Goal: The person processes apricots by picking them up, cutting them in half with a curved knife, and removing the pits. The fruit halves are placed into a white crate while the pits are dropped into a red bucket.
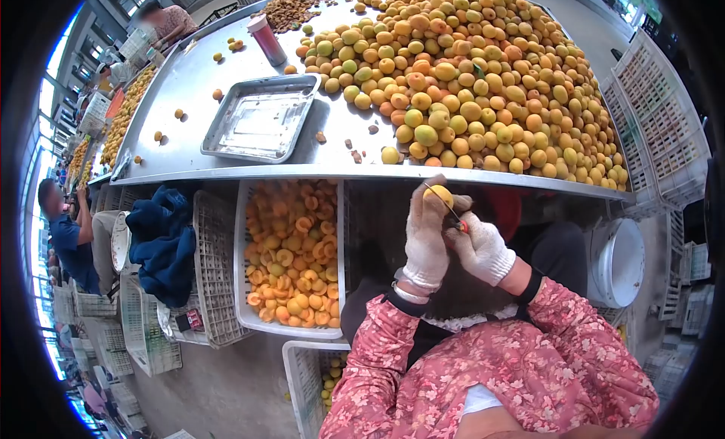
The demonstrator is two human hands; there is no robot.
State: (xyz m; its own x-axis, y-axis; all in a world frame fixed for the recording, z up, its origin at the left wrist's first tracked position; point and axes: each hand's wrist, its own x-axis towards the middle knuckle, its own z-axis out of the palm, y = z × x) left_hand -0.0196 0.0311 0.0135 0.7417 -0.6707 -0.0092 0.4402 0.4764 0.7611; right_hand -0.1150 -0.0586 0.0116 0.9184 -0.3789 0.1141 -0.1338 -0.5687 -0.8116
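Note:
In a white glove, my left hand [424,241] is closed around a yellow apricot [436,200], held up just below the table's near edge. My right hand [485,251], gloved too, grips a small knife [463,227] with a red handle. Its thin blade crosses the front of the apricot. The two hands are close together, above my lap. A big heap of whole apricots [483,99] covers the right side of the metal table [181,140] in front of me.
A crate of halved apricots [291,250] stands at my left. On the table are a metal tray [260,118], a red cylinder [266,40] and scattered pits. A white bucket [621,261] and crates [657,122] are at right; another person [75,235] sits far left.

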